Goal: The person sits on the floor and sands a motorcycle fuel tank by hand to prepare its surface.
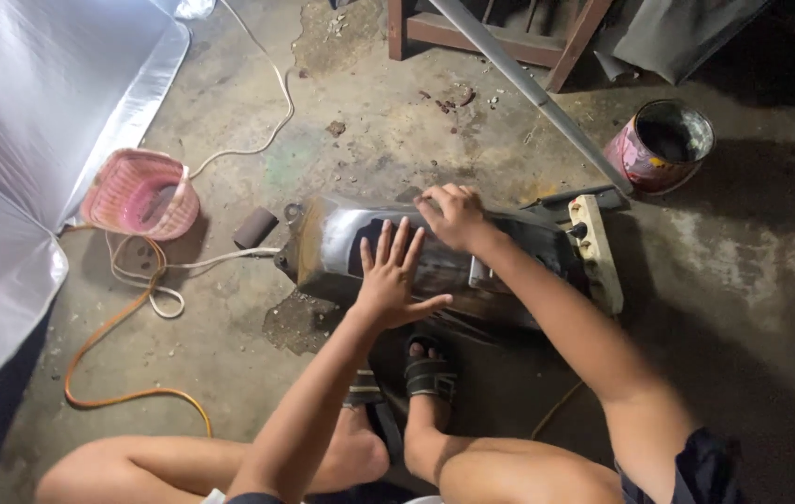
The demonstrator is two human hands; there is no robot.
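A dark metal tank (435, 257) lies on its side on the concrete floor (229, 355), mid-scene. The left hand (395, 275) rests flat on it, fingers spread. The right hand (453, 215), curled, presses its far edge. A pink basket (140, 194) sits left.

Tank (435, 257): metal, dark, glossy sheen with dull worn patches; both hands flat on it.
Floor (229, 355): bare concrete, rough, stained, around the tank.
Basket (140, 194): pink woven plastic, left of tank.
Tin (661, 145): metal, paint-smeared, beyond tank to the right.
Pipe (528, 89): smooth grey metal.
Hose (108, 369): orange, smooth.
Sheet (33, 121): silvery, shiny.
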